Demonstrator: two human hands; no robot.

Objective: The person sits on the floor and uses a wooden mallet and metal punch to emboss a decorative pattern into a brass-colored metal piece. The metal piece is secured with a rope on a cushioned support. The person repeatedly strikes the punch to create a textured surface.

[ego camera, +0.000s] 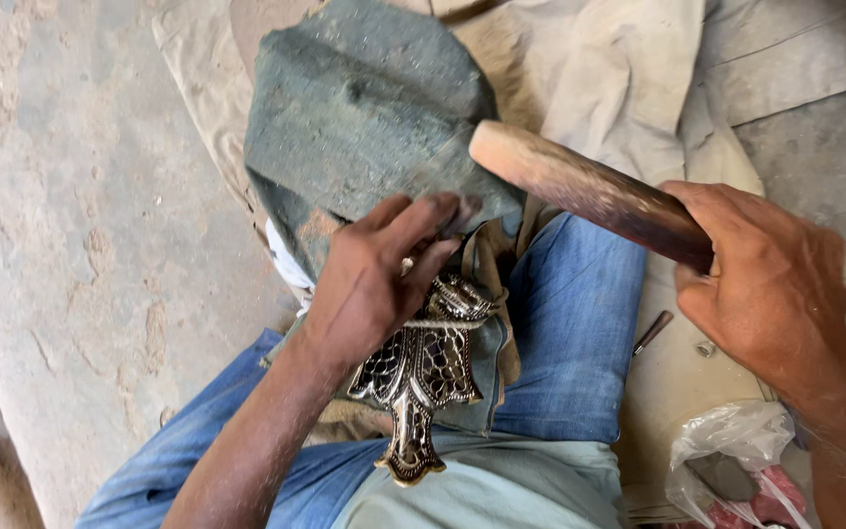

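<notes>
Left hand (374,284): fingers pressed on ornate metal piece (423,377), steadying it on lap. Right hand (766,284): fist around wooden handle (589,191).

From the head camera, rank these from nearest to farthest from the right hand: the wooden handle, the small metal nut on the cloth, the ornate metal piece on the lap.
1. Long wooden handle, gripped by the right hand.
2. Small metal nut, just left of it.
3. Ornate pierced metal piece, farther left, on the lap.
</notes>
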